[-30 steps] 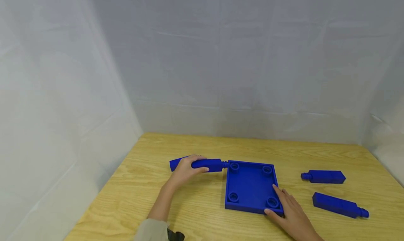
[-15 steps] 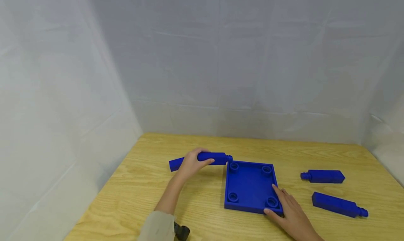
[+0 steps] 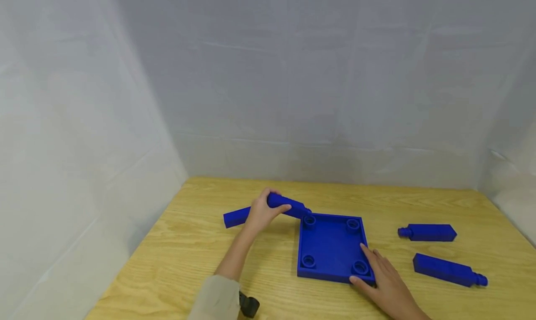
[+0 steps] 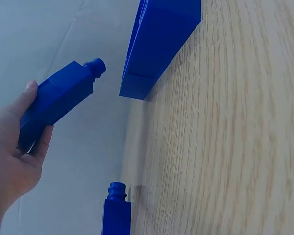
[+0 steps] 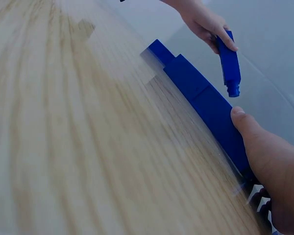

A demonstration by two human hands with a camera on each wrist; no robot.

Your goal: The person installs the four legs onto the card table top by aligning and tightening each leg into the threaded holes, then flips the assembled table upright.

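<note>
The left hand [image 3: 263, 211] is raised off the wooden surface [image 3: 197, 245], its forearm running up from the sleeve at the lower edge toward 1 o'clock. Its fingers curl over the top of a blue leg [image 3: 289, 206] and the thumb clamps the near side, so the piece is gripped around its thick end. The leg is tilted, its pegged tip pointing down toward 4 o'clock and hanging right at the far-left corner socket [image 3: 309, 221] of the blue square tray [image 3: 332, 246]; whether peg and socket touch cannot be told. In the left wrist view the peg stands clear of the tray's corner, with the hand [image 4: 12, 152] wrapped round the block.

A second leg [image 3: 235, 216] lies flat on the surface just behind that hand, at 9 o'clock from the tray.

The right hand [image 3: 383, 283] lies flat and spread at the tray's near-right corner, at about 5 o'clock: fingers straight along the right rim, thumb pressed against the near wall by a corner socket [image 3: 360, 267]. The right wrist view shows the thumb [image 5: 247, 128] lying on the tray's edge.

Two more legs lie well apart from the tray at 3 o'clock, one farther [image 3: 428, 232] and one nearer [image 3: 449, 270].
</note>
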